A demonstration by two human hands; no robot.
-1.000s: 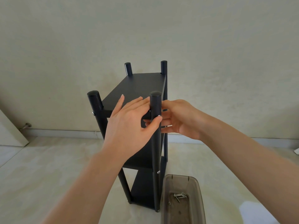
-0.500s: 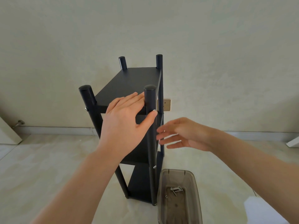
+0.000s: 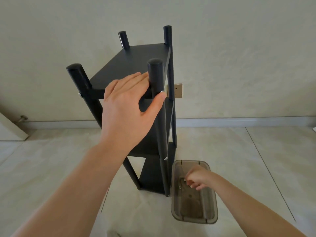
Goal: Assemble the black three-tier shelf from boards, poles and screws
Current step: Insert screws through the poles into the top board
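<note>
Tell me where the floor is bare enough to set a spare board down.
Bare floor lies left of the shelf, up to the baseboard. It is crowded on the right, where the bin stands close against the shelf's foot with the right hand inside.

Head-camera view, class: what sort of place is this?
Probably a sparsely furnished room at home: pale glossy tiled floor, plain cream wall with grey skirting board, and a gold wall socket.

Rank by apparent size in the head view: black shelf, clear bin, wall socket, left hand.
1. black shelf, by far the largest.
2. left hand and clear bin: they look about alike, and the hand is much nearer the camera, so unranked.
3. wall socket, smallest, though also farthest.
</note>
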